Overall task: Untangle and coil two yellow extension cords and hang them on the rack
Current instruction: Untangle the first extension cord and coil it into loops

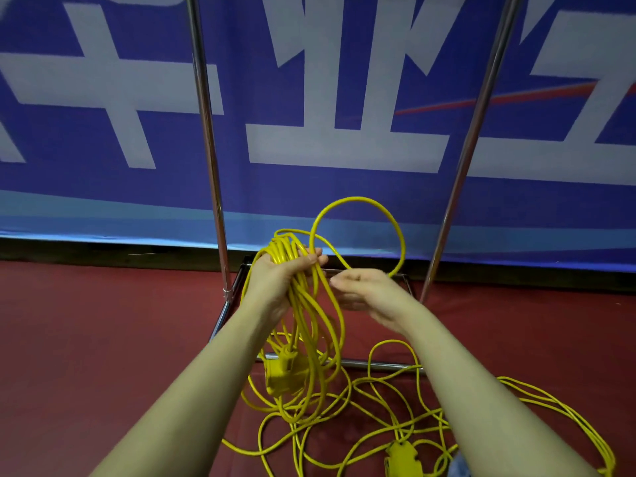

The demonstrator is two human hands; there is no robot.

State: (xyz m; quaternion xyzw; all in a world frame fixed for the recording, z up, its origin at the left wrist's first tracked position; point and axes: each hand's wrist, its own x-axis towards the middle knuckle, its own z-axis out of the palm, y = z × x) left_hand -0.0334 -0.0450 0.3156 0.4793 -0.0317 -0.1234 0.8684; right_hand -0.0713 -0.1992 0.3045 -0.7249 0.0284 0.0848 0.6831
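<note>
Before the rack (206, 139), the left hand (275, 280) has its fingers curled round a bunch of yellow cord loops (303, 304). The right hand (364, 294), fingers loosely bent, guides a strand looping above. More tangled cord (395, 425) lies on the red floor (86, 321) below. Behind the rack hangs a blue banner (327, 187) bearing large white characters, cropped and unreadable
</note>
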